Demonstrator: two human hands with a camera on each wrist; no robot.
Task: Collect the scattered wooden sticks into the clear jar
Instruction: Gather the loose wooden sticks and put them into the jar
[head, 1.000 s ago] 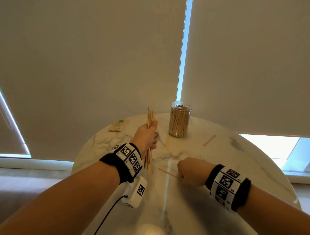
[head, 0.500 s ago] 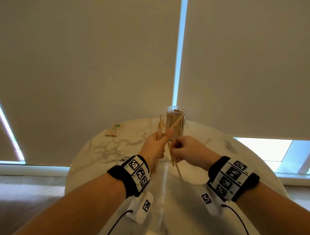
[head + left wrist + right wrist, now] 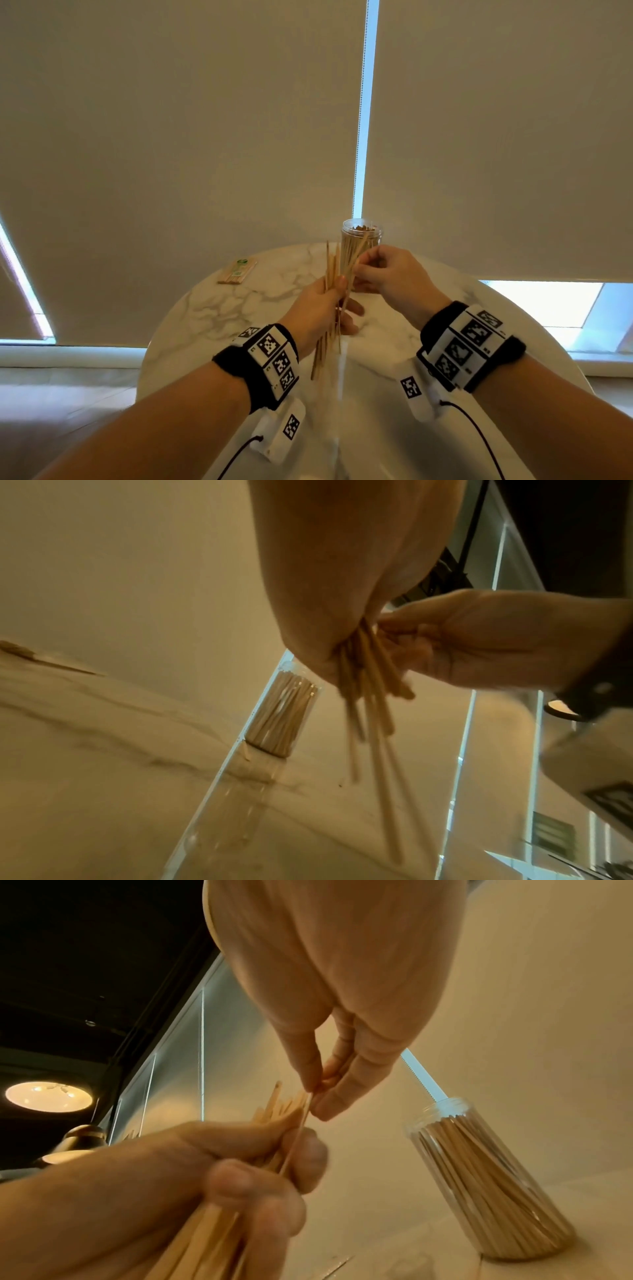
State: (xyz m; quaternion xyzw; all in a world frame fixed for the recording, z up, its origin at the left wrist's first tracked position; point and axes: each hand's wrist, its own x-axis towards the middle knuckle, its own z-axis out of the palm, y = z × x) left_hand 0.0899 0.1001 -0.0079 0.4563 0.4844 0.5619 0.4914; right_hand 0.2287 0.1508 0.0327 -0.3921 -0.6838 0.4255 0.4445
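Observation:
My left hand point(image 3: 329, 305) grips an upright bundle of wooden sticks point(image 3: 330, 274) above the round marble table point(image 3: 212, 308). The same bundle point(image 3: 369, 710) hangs below that hand in the left wrist view. My right hand point(image 3: 373, 270) pinches a single stick point(image 3: 301, 1123) between thumb and forefinger and holds it against the bundle, just right of the left hand. The clear jar point(image 3: 361, 236) stands behind both hands at the table's far edge, packed with sticks; it also shows as a jar point(image 3: 486, 1177) in the right wrist view and as a jar point(image 3: 281, 712) in the left wrist view.
A flat pack of sticks point(image 3: 237, 271) lies at the table's far left. Roller blinds point(image 3: 171, 137) hang close behind the table. Wrist cameras with cables sit under both forearms.
My right hand lifted a stick off the table near the front and carried it up to the bundle in my left hand. Both hands moved toward the jar; the camera tilted.

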